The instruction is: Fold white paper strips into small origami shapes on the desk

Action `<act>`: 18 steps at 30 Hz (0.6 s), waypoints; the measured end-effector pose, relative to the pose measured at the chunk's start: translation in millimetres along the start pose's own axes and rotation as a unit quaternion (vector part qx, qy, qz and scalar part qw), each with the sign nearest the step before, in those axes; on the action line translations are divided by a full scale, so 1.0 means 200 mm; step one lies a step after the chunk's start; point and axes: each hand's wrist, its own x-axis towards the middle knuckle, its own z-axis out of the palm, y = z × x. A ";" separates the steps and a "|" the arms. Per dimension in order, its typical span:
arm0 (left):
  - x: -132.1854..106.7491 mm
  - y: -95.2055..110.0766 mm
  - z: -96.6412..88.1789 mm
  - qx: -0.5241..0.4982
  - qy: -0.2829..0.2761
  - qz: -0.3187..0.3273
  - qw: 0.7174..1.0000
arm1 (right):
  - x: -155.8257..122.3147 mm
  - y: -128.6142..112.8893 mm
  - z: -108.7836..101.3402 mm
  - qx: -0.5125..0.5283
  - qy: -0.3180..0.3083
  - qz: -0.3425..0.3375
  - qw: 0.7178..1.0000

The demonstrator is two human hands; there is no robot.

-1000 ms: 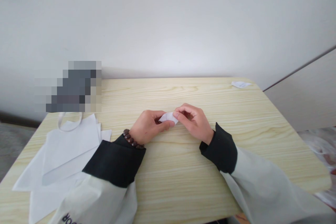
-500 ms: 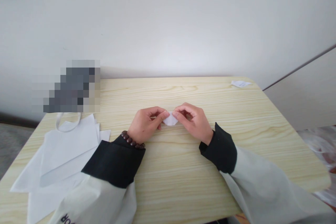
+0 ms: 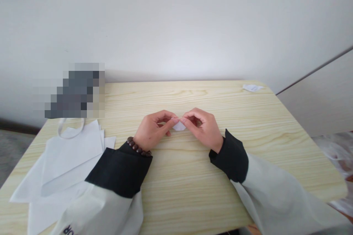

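A small folded piece of white paper (image 3: 178,126) rests on the light wooden table (image 3: 193,176) near its middle. My left hand (image 3: 153,131) pinches its left edge with thumb and forefinger; a dark bead bracelet circles that wrist. My right hand (image 3: 202,126) pinches the right edge, its fingers curled. The fingertips of both hands nearly meet over the paper, which they mostly cover.
Several white paper sheets (image 3: 66,161) lie spread at the table's left, with a white loop (image 3: 70,128) on top. A small white scrap (image 3: 252,87) sits at the far right corner. A blurred dark object (image 3: 74,91) stands at the back left by the wall.
The hands have drawn closer together and the folded paper between them now shows smaller. The left thumb has lifted from lying across the paper to a pinch at its edge.
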 end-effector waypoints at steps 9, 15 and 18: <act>0.01 -0.02 0.00 -0.059 0.074 -0.024 0.995 | 0.00 -0.01 0.00 0.020 0.035 0.039 0.998; 0.01 -0.02 0.01 -0.111 0.120 -0.025 0.986 | 0.01 0.02 0.00 0.115 0.057 0.081 0.988; 0.01 -0.02 0.01 -0.139 0.145 -0.027 0.979 | 0.01 0.02 0.00 0.147 0.084 0.080 0.982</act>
